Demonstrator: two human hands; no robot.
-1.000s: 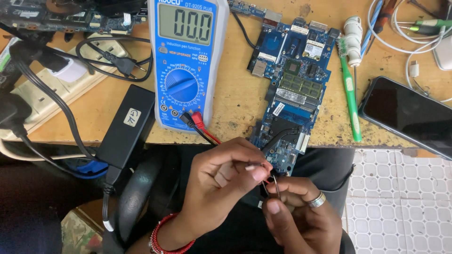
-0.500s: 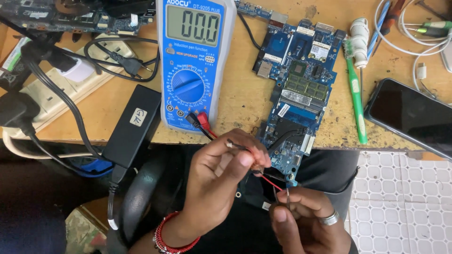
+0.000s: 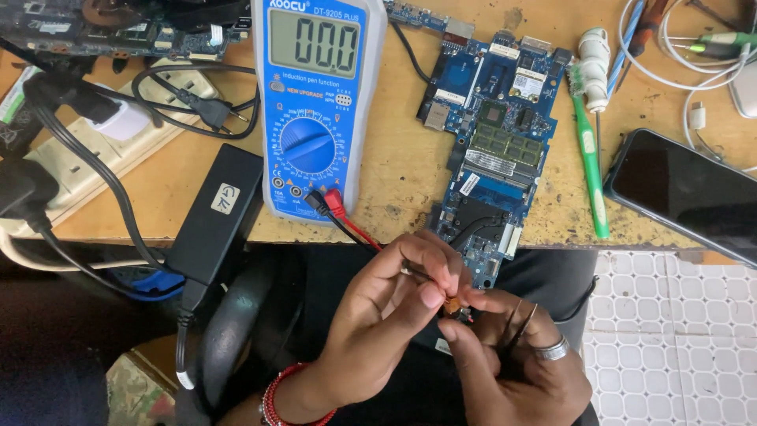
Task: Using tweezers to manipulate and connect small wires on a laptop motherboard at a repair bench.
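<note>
Head view: left hand (image 3: 390, 312) and right hand (image 3: 512, 355) pinch a small orange part (image 3: 453, 305) between touching fingertips.

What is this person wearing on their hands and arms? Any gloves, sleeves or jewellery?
No gloves and no sleeves in view: both hands are bare. The left hand has a band of red beads wound around the wrist. The right hand wears a plain silver-coloured metal ring on one finger. No watch shows.

Item: small orange-brown component (image 3: 452, 305), pinched between fingertips of both hands.
Position: held below the bench's front edge, just under the blue circuit board's lower end.
Probe leads: red and black, running toward it.
</note>
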